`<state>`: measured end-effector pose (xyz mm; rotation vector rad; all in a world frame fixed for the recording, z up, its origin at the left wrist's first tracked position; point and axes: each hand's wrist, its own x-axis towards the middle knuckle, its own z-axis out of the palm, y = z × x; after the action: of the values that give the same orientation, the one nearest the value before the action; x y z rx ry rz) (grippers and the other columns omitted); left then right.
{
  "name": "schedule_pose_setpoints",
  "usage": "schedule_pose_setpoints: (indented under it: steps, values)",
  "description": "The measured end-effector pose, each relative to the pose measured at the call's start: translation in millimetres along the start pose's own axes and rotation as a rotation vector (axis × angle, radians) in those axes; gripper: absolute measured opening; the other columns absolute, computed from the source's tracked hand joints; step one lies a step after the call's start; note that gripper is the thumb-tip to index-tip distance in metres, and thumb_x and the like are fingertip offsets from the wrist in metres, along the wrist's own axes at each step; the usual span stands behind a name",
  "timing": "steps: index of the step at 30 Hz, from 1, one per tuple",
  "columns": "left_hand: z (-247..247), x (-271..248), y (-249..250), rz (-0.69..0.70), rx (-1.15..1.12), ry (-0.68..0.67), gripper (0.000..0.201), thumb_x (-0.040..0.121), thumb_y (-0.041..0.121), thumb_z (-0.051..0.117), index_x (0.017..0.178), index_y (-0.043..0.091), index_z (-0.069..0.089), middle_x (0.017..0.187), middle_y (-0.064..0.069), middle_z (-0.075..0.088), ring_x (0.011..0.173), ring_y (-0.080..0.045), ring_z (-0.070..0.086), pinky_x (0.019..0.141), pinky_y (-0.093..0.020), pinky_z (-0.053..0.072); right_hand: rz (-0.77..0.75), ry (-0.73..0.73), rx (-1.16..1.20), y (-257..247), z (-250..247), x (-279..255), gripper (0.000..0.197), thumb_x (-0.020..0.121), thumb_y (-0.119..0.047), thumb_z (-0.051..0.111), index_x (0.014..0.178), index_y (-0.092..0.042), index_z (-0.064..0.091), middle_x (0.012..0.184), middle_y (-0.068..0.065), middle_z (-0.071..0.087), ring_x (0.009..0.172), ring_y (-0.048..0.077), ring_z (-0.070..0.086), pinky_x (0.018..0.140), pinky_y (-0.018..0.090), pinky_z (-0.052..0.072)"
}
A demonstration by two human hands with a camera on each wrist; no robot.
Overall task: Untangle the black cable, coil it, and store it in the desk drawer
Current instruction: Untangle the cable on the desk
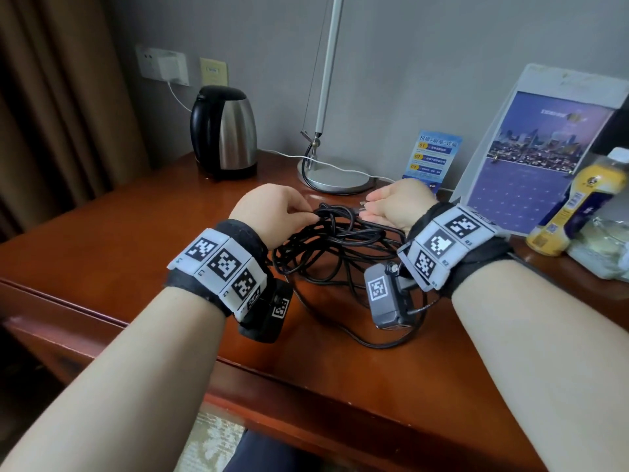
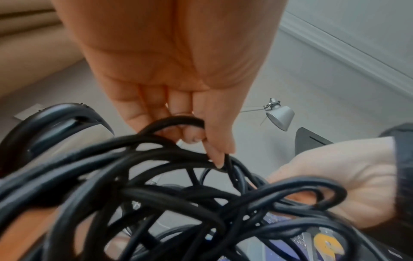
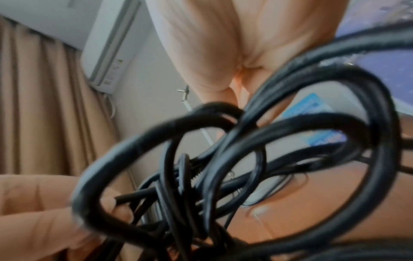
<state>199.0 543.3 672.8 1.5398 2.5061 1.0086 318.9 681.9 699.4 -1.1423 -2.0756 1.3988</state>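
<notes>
- Fingertips (image 2: pixel 220 159) of the left hand (image 1: pixel 269 212) curl and pinch a top loop of the tangled black rubber-sheathed cable (image 1: pixel 337 247), lifting that strand off the heap.
- Opposite, the right hand (image 1: pixel 398 207) lies palm-up with fingers nearly straight, cradling the cable's metal-tipped plug end (image 1: pixel 363 206); whether any finger truly clamps it cannot be told.
- Between both wrists the knotted mass rests on the glossy reddish-brown wooden desk (image 1: pixel 136 233), a long loop trailing toward the near edge; no drawer is visible.
- Just beyond the hands stands the round silver base of a desk lamp (image 1: pixel 335 177), crossed by a thin white cord (image 1: pixel 340 166); a black-and-steel electric kettle (image 1: pixel 223 132) sits well to the left, a yellow-labelled plastic bottle (image 1: pixel 575 206) to the right.
- Risk, as judged: tugging the pinched loop before threading the free end through could cinch the knot tighter.
- Swinging slack might snag the lamp's cord, or slide off the desk edge.
</notes>
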Motion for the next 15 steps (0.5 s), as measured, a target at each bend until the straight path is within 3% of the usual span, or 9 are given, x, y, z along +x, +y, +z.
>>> schedule_pose_setpoints:
  steps: [2, 4, 6, 8, 10, 13, 15]
  values:
    - [4, -2, 4, 0.033, 0.008, -0.011, 0.02, 0.09, 0.027, 0.058, 0.102, 0.019, 0.071, 0.104, 0.0, 0.067, 0.094, -0.016, 0.058, 0.085, -0.026, 0.046, -0.008, 0.046, -0.055, 4, 6, 2, 0.026, 0.092, 0.005, 0.049, 0.116, 0.009, 0.057, 0.104, 0.019, 0.063, 0.066, 0.014, 0.061, 0.068, 0.02, 0.055]
    - [8, -3, 7, 0.05, 0.008, -0.027, 0.021, 0.091, 0.02, 0.055, 0.106, 0.018, 0.07, 0.109, -0.002, 0.066, 0.101, -0.019, 0.058, 0.089, -0.027, 0.044, -0.072, 0.042, -0.186, 7, 12, 5, 0.025, 0.09, 0.0, 0.054, 0.113, 0.003, 0.063, 0.089, 0.009, 0.066, 0.067, 0.011, 0.057, 0.083, 0.026, 0.051]
    - [12, -2, 7, 0.034, -0.001, -0.023, 0.022, 0.091, 0.016, 0.054, 0.106, 0.016, 0.07, 0.111, -0.003, 0.066, 0.103, -0.021, 0.058, 0.091, -0.028, 0.044, -0.135, 0.015, -0.408, 5, 16, 2, 0.027, 0.091, -0.007, 0.053, 0.115, -0.006, 0.066, 0.101, 0.006, 0.069, 0.084, 0.015, 0.06, 0.092, 0.028, 0.046]
    - [13, -1, 7, 0.02, -0.034, -0.008, 0.022, 0.091, 0.013, 0.054, 0.107, 0.015, 0.07, 0.111, -0.003, 0.066, 0.103, -0.02, 0.058, 0.091, -0.027, 0.043, -0.157, -0.018, -0.466, -1, 18, -4, 0.028, 0.092, -0.011, 0.052, 0.116, -0.011, 0.065, 0.12, 0.006, 0.064, 0.09, 0.013, 0.057, 0.084, 0.02, 0.045]
    - [13, -2, 5, 0.0, -0.081, 0.003, 0.024, 0.091, 0.011, 0.054, 0.11, 0.015, 0.069, 0.112, -0.002, 0.066, 0.104, -0.018, 0.058, 0.09, -0.023, 0.041, -0.204, -0.064, -0.458, -6, 20, -7, 0.028, 0.092, -0.011, 0.051, 0.117, -0.009, 0.065, 0.124, 0.006, 0.062, 0.089, 0.011, 0.059, 0.075, 0.011, 0.043]
    - [14, -1, 1, -0.022, -0.133, 0.023, 0.025, 0.09, 0.011, 0.056, 0.11, 0.017, 0.069, 0.11, 0.0, 0.066, 0.101, -0.015, 0.059, 0.087, -0.02, 0.041, -0.231, -0.105, -0.499, -12, 24, -13, 0.03, 0.091, -0.01, 0.047, 0.115, -0.002, 0.064, 0.122, 0.011, 0.062, 0.113, 0.025, 0.056, 0.082, 0.022, 0.045]
    - [14, -1, 0, -0.032, -0.178, 0.018, 0.022, 0.088, 0.012, 0.059, 0.107, 0.018, 0.07, 0.103, 0.002, 0.068, 0.093, -0.012, 0.061, 0.084, -0.02, 0.045, -0.24, -0.128, -0.541, -12, 26, -16, 0.034, 0.09, -0.023, 0.053, 0.116, -0.002, 0.061, 0.119, 0.012, 0.062, 0.11, 0.026, 0.057, 0.089, 0.03, 0.045]
